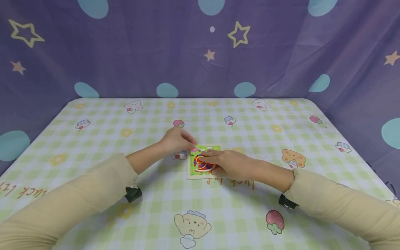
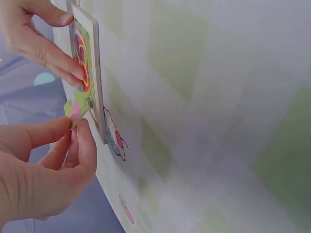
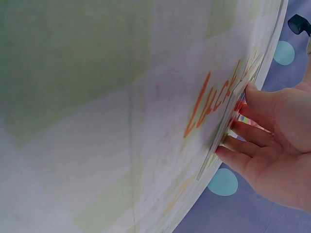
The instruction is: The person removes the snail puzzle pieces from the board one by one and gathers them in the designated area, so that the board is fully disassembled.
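A small square jigsaw puzzle (image 1: 204,170) with a pale wooden frame lies flat on the table, showing a red and blue round picture on green. At its far left corner my left hand (image 1: 177,140) pinches a green puzzle piece with a pink flower (image 2: 75,111) between thumb and fingers. The piece is tilted up from the board in the left wrist view. My right hand (image 1: 232,165) rests with extended fingers on the picture, covering the board's right part. In the right wrist view its thumb (image 3: 252,94) lies at the board's edge.
A checked tablecloth (image 1: 150,215) with printed animals, strawberries and lettering covers the table. Behind it hangs a purple curtain (image 1: 175,52) with stars and blue spots. A dark strapped device (image 1: 133,193) sits under the left sleeve, another (image 1: 287,201) under the right.
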`<state>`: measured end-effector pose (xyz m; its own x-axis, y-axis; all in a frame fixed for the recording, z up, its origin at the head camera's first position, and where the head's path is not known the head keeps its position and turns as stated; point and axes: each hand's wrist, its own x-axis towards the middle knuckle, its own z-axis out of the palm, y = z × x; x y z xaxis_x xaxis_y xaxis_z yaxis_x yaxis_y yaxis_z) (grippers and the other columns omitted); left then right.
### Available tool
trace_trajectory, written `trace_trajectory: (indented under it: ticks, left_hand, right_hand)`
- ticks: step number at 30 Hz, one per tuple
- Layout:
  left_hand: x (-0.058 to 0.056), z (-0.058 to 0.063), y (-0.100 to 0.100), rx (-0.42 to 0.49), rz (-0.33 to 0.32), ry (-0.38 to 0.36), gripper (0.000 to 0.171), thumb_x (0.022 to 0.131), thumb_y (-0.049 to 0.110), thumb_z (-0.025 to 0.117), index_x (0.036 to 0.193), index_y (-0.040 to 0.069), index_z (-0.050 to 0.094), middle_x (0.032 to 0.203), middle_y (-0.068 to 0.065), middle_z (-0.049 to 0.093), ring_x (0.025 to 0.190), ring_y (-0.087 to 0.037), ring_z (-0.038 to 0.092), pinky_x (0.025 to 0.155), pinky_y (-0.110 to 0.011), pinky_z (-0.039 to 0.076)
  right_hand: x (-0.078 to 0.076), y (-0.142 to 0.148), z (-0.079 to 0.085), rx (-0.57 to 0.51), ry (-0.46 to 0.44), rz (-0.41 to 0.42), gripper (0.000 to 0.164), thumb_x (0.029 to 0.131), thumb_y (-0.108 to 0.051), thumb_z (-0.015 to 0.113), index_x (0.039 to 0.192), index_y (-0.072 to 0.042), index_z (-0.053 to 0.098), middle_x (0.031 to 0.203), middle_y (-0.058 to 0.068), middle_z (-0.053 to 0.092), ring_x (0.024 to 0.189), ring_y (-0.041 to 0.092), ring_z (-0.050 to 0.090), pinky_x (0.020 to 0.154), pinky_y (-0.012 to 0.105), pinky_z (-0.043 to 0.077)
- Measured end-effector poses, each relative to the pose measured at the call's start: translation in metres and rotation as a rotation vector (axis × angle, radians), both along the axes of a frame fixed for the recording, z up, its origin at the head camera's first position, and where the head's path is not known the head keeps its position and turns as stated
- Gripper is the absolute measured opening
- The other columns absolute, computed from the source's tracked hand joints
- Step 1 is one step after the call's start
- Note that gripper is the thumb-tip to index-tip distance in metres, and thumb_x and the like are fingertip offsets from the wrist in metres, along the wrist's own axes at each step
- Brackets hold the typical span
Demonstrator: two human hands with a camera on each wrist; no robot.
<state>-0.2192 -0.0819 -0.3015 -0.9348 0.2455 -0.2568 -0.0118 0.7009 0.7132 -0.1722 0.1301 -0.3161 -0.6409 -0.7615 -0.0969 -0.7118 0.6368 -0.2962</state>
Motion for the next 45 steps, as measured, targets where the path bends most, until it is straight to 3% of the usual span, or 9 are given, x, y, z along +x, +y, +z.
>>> trace_trajectory:
  ticks: [10,16,22,28,35,45]
  left_hand:
    - [0.004,-0.001,0.005,0.094,0.045,-0.046,0.018,0.083,0.012,0.075,0.099,0.005,0.075,0.102,-0.012,0.075,0.082,-0.017,0.073,0.079,-0.028,0.058]
    - [0.007,-0.002,0.006,0.105,0.053,-0.028,0.017,0.084,0.012,0.074,0.099,0.004,0.075,0.099,-0.012,0.075,0.081,-0.016,0.073,0.078,-0.029,0.058]
    - [0.007,-0.007,0.003,0.137,0.107,-0.012,0.020,0.081,0.012,0.077,0.098,0.003,0.075,0.095,-0.014,0.075,0.076,-0.014,0.073,0.074,-0.027,0.059]
    - [0.001,-0.007,-0.006,0.182,0.147,-0.015,0.020,0.081,0.009,0.076,0.099,0.002,0.075,0.098,-0.014,0.075,0.070,-0.011,0.072,0.072,-0.028,0.059]
    - [-0.006,-0.005,-0.020,0.217,0.196,-0.086,0.025,0.083,0.007,0.073,0.108,-0.001,0.072,0.109,-0.017,0.072,0.072,-0.008,0.070,0.077,-0.029,0.059]
    - [-0.018,-0.005,-0.047,0.289,0.228,-0.118,0.034,0.085,0.005,0.070,0.118,-0.004,0.065,0.112,-0.016,0.069,0.066,-0.003,0.068,0.078,-0.028,0.059]
  right_hand:
    - [0.000,0.001,-0.002,-0.001,0.005,0.001,0.051,0.093,-0.014,0.060,0.142,-0.016,0.048,0.153,0.005,0.040,0.139,0.023,0.043,0.089,0.036,0.053]
    - [0.000,0.001,-0.002,-0.001,0.003,-0.002,0.051,0.093,-0.014,0.060,0.142,-0.016,0.048,0.153,0.004,0.040,0.139,0.023,0.042,0.090,0.037,0.053]
    - [0.000,0.001,-0.001,0.002,0.011,-0.006,0.052,0.092,-0.014,0.060,0.142,-0.017,0.048,0.153,0.003,0.041,0.140,0.023,0.042,0.092,0.040,0.052]
    - [0.000,0.001,-0.001,0.001,0.016,0.003,0.051,0.093,-0.014,0.059,0.142,-0.017,0.048,0.152,0.004,0.042,0.141,0.022,0.040,0.097,0.043,0.050]
    - [0.000,0.002,-0.002,-0.008,0.017,0.009,0.050,0.093,-0.014,0.059,0.142,-0.016,0.049,0.152,0.003,0.042,0.141,0.022,0.040,0.101,0.043,0.048]
    - [0.001,0.002,-0.002,-0.018,0.010,0.016,0.050,0.093,-0.014,0.059,0.142,-0.015,0.048,0.153,0.004,0.041,0.142,0.022,0.039,0.103,0.043,0.047]
